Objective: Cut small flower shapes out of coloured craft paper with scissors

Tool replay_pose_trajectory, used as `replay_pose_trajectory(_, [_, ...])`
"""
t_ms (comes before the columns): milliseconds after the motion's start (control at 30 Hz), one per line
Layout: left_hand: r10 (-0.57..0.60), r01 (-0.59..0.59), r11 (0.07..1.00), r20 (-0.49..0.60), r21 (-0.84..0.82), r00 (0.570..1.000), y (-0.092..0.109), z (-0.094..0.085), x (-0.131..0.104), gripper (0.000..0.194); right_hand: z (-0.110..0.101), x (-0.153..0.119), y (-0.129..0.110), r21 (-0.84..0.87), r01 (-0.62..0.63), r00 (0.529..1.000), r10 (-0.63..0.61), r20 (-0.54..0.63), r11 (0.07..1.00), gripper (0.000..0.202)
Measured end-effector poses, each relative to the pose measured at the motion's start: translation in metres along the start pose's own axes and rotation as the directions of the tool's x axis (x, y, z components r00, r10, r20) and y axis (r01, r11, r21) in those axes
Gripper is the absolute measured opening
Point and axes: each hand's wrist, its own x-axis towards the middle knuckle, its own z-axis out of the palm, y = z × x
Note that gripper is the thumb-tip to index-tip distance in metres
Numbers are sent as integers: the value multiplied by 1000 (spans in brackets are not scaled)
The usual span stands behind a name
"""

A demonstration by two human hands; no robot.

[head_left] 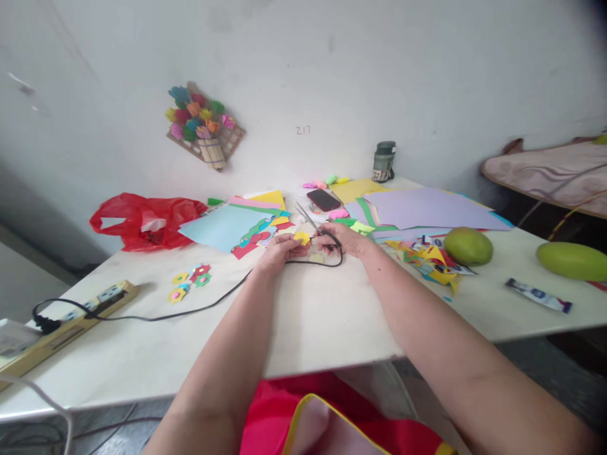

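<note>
My left hand (279, 251) pinches a small yellow paper piece (301, 237) over the middle of the white table (327, 322). Just to its right, my right hand (339, 240) is closed on scissors (308, 217), whose blades point up and to the left. A black cord (208, 308) loops beside my right hand and runs left across the table. Paper flowers (202, 276) in yellow, red and green lie to the left of my hands. Beyond my left hand are coloured sheets (213, 229) and cut paper strips.
A power strip (71, 322) and red plastic bag (147, 218) are at left. Behind are a phone (324, 200) and green bottle (384, 161). At right are purple paper (422, 207), scraps (431, 265), two green fruits (468, 246) and a tube (538, 296).
</note>
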Motion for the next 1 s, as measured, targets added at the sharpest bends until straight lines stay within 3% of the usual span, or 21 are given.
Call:
replay_pose_trajectory(200, [-21,21,999,16,26,1000,2,3,-1,27,1,5,1,139,99,990,-83,-118,985,38])
replay_pose_trajectory(733, [-54,47,993,66,108,996,0,4,-1,27,13,7,0,202,127,985,-100,-139,971,32])
replay_pose_trajectory(1000, [31,-30,998,-25,48,999,2,5,1,34,17,8,-1,200,146,980,-113,-166,969,33])
